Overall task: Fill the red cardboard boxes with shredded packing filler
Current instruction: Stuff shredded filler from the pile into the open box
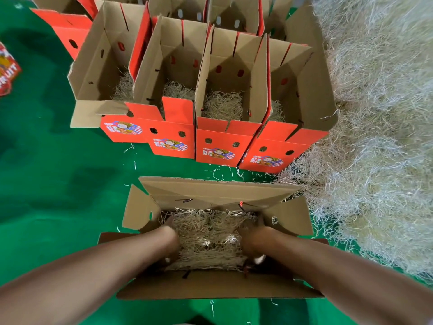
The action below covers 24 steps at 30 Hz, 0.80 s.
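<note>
An open cardboard box (288, 219) lies right in front of me on the green floor, its flaps spread out. Pale shredded filler (208, 235) covers its bottom. Both my arms reach down into it. My left hand (169, 233) presses on the filler at the box's left side. My right hand (251, 238) presses on it at the right side. The fingers of both hands are partly buried in the strands, so their shape is hard to make out.
A row of several red boxes (222, 141) with filler inside stands just beyond, more boxes behind them. A big heap of loose filler (379, 127) fills the right side. Stray strands lie on the green floor (58, 172). A red printed sheet (7, 71) lies far left.
</note>
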Each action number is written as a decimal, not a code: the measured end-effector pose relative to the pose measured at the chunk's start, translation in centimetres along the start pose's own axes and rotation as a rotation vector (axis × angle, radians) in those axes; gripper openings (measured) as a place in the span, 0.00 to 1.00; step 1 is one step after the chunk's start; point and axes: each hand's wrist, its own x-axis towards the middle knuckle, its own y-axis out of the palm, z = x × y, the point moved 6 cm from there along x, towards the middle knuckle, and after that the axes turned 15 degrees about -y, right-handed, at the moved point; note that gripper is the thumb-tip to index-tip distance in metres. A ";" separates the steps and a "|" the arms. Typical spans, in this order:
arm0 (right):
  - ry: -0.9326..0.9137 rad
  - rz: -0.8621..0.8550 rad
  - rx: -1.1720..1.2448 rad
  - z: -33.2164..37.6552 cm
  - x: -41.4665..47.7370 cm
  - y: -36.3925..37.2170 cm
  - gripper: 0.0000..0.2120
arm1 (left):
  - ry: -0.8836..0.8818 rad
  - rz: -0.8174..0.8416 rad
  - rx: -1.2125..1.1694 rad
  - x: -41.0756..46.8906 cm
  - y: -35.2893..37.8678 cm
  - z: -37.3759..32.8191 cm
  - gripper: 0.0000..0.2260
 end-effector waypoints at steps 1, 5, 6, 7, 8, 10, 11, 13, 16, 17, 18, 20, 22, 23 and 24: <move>-0.002 -0.048 0.004 0.0 -0.2 -0.3 0.19 | -0.003 -0.016 0.044 -0.1 -0.2 0.0 0.17; -0.023 -0.491 0.205 0.2 -1.3 -3.3 0.16 | 0.026 -0.446 0.099 -1.0 -2.8 -0.5 0.10; -0.004 -0.621 0.203 0.1 -1.6 -4.0 0.16 | 0.026 -0.597 0.008 -1.3 -3.8 -0.6 0.09; 0.018 -0.717 0.162 0.1 -1.8 -4.5 0.15 | 0.023 -0.695 -0.091 -1.3 -4.4 -0.6 0.10; 0.039 -0.761 0.116 0.1 -1.8 -4.7 0.14 | 0.015 -0.731 -0.159 -1.1 -4.7 -0.7 0.12; 0.090 -0.632 0.010 -0.3 -0.7 -3.5 0.21 | -0.056 -0.649 -0.114 0.6 -3.7 -0.5 0.22; 0.112 -0.527 -0.009 -0.6 -0.3 -2.6 0.27 | -0.098 -0.588 -0.009 1.4 -3.0 -0.2 0.25; 0.149 -0.417 0.027 -1.4 0.0 -1.3 0.33 | -0.139 -0.487 0.157 2.4 -2.0 0.8 0.26; 0.169 -0.425 0.106 -1.7 -0.1 -1.5 0.34 | -0.119 -0.445 0.127 2.3 -2.5 2.6 0.27; 0.179 -0.430 0.123 -1.7 -0.4 -2.0 0.34 | -0.107 -0.450 0.087 1.7 -3.0 3.2 0.28; 0.190 -0.446 0.133 -1.6 -0.8 -2.7 0.34 | -0.089 -0.461 0.050 1.1 -3.4 3.7 0.28; 0.215 -0.477 0.115 -1.4 -2.0 -4.2 0.30 | -0.048 -0.479 -0.042 -0.5 -4.3 4.9 0.30; 0.243 -0.491 0.062 -0.9 -3.8 -5.4 0.25 | -0.014 -0.459 -0.196 -2.5 -4.9 6.0 0.29; 0.247 -0.537 0.051 -0.6 -4.9 -5.9 0.22 | -0.004 -0.467 -0.293 -3.5 -5.3 6.5 0.27; 0.244 -0.628 0.051 -0.2 -6.3 -6.5 0.18 | 0.001 -0.501 -0.383 -4.6 -5.6 6.9 0.23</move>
